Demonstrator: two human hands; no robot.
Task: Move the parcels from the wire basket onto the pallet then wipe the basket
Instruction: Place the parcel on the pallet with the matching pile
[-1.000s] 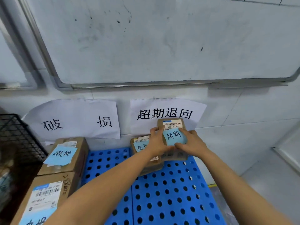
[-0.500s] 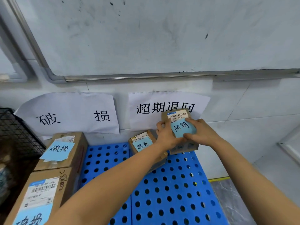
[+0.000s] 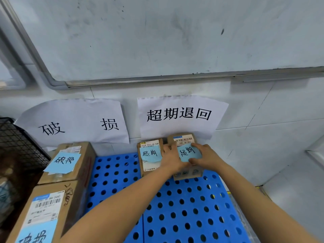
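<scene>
Both-hand grip (image 3: 188,159) around small parcel (image 3: 185,143) on blue pallet (image 3: 184,207), beside tiled wall (image 3: 263,128).

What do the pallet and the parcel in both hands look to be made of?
Pallet: likely moulded plastic, to judge by its uniform bright blue, smooth slight sheen and regular round holes. Parcel: brown matte cardboard by its look, with a white printed barcode label and a light blue paper note on top.

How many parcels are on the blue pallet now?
4. Two large boxes on the left, far and near; two small ones by the wall, one free, one under both hands. The arms may hide others.
</scene>
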